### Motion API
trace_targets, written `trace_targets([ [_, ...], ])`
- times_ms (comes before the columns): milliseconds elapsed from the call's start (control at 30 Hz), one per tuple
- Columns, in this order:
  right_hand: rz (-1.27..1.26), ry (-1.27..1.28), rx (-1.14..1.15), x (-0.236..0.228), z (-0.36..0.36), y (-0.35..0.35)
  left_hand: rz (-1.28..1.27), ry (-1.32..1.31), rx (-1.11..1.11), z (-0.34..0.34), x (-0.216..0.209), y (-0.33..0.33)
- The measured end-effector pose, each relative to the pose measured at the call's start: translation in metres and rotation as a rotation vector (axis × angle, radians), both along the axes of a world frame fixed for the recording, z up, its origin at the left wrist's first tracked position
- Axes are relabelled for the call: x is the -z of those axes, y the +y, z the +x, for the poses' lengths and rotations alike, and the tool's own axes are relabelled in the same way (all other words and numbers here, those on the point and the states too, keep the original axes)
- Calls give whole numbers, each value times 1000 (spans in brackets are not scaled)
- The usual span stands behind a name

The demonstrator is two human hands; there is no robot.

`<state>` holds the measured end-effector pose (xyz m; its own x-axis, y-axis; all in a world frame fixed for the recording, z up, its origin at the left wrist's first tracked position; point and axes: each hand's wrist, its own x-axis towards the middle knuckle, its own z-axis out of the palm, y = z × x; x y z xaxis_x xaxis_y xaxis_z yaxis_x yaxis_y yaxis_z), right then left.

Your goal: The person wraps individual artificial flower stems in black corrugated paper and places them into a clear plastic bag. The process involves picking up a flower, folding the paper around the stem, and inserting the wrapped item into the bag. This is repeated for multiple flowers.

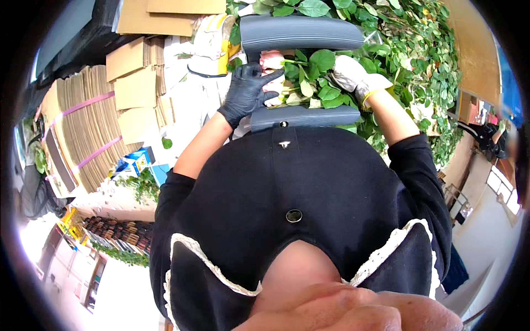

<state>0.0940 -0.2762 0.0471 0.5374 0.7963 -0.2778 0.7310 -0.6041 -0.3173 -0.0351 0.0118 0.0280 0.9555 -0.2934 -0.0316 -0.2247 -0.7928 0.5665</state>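
Pink roses (273, 60) lie sideways in front of me between two grey ribbed pads, a far pad (301, 34) and a near pad (306, 117). Their heads point left and their leafy stems (317, 77) run right. My left hand (245, 91), in a black glove, rests at the flower heads with index finger and thumb stretched apart over them. At the stem side, my right hand (353, 77) wears a white glove with a yellow cuff. Its fingers are closed round the leafy stems, partly hidden by leaves.
Cut green foliage (411, 71) heaps up along the right side. On the left stand stacked cardboard sheets (85, 116) tied with pink straps, and smaller cardboard pieces (135, 88). A white and yellow glove-like item (212, 44) lies beyond my left hand. A blue box (135, 161) sits nearer.
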Motion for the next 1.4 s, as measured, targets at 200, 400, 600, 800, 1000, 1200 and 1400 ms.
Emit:
trace_targets([
  [200,-202,-127,46,-37,-18,13,-478,-93,194,27,11,14],
  [400,134,-494,334,-113,-45,-13,-506,-136,137,26,36,14],
  [600,-77,-191,565,-60,-59,-59,-507,-77,113,34,29,9],
  [800,-226,212,485,-78,64,-76,-395,-36,129,33,31,8],
  [1000,-114,-191,781,-88,215,1,-548,172,192,20,78,8],
  [1200,-71,-793,469,-110,273,-41,-565,309,93,22,78,4],
  [1400,220,-1160,498,-312,146,-59,-635,101,63,25,32,3],
])
